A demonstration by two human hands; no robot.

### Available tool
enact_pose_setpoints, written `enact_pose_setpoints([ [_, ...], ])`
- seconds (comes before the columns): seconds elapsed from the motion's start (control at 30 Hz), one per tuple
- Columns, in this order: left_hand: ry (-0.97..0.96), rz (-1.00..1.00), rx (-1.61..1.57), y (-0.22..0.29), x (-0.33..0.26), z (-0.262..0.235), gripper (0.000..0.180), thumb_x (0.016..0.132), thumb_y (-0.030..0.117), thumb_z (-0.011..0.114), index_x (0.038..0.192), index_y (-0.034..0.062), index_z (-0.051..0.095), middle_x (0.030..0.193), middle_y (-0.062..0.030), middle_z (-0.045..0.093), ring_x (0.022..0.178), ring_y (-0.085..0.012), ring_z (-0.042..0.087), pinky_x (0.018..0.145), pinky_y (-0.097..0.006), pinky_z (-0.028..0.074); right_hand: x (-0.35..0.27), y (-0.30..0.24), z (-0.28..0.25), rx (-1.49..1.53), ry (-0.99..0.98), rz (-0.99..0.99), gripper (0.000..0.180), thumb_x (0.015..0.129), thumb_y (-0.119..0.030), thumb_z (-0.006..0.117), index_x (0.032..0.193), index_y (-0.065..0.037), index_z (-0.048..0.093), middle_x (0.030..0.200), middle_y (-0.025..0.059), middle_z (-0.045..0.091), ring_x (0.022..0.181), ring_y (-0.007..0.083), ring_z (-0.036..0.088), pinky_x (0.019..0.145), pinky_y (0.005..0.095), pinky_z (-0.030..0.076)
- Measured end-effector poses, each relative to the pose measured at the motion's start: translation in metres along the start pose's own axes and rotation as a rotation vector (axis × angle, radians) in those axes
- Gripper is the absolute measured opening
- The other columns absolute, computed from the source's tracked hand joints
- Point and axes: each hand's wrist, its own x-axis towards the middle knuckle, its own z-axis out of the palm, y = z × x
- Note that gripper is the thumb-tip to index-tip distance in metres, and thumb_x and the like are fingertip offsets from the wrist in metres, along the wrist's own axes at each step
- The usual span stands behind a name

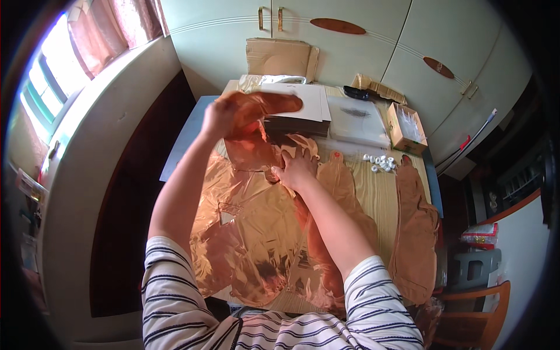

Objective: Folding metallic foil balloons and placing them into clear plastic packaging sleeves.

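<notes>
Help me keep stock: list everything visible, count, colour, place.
Foil pieces: several, copper, across table
Table: one, pale wood, centre
Rings: several, white, table's right
Paper stack: one, white-topped, table's far side
Plastic stack: one, translucent, beside paper
Box: one, brown, far right
Cardboard: some, brown, far end
Cabinet doors: several, pale green, background
Window: one, greenish, left
Curtains: some, pink, upper left
Stool: one, grey, right
Chair: one, brown, lower right
Sleeves: two, striped white, lower edge
Left hand: one, bare, raised, gripping foil
Right hand: one, bare, centre, on foil

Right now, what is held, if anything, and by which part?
The left hand holds a shiny copper-coloured foil piece by its lifted part's left side. The right hand lies spread; any grip there is unclear.
</notes>
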Motion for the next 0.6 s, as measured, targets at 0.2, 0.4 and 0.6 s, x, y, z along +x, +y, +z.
enact_pose_setpoints([
  [0.2, 0.372, -0.292, -0.257, -0.007, 0.073, -0.072, 0.015, 0.09, 0.014, 0.064, 0.09, 0.0007, 0.07, 0.072, -0.0037, 0.064, 0.063, -0.0114, 0.058, 0.055, -0.032, 0.046, -0.003, 0.018, 0.006, -0.047, -0.008, 0.075, 0.07, 0.097, -0.058, 0.055, 0.154, -0.019, 0.043, 0.163, 0.0205, 0.031, 0.149, 0.0401, 0.028, 0.116, 0.0609, 0.028],
  [0.4, 0.675, 0.018, -0.32, 0.023, 0.102, -0.148, 0.034, 0.097, 0.033, 0.066, 0.108, 0.003, 0.075, 0.098, -0.0142, 0.077, 0.092, -0.0248, 0.074, 0.081, -0.036, 0.056, 0.0, 0.02, 0.008, -0.059, -0.022, 0.077, 0.071, 0.097, -0.06, 0.054, 0.154, -0.02, 0.043, 0.164, 0.0204, 0.029, 0.15, 0.0395, 0.027, 0.113, 0.06, 0.031],
  [0.6, 0.392, 0.249, 0.169, 0.102, 0.018, -0.134, 0.02, 0.1, 0.022, 0.063, 0.105, 0.0051, 0.072, 0.095, -0.0194, 0.073, 0.086, -0.0354, 0.073, 0.075, -0.041, 0.056, 0.024, 0.043, 0.006, 0.137, 0.273, -0.072, 0.053, 0.092, -0.049, 0.064, 0.128, -0.01, 0.059, 0.133, 0.018, 0.06, 0.116, 0.0364, 0.062, 0.097, 0.0514, 0.048],
])
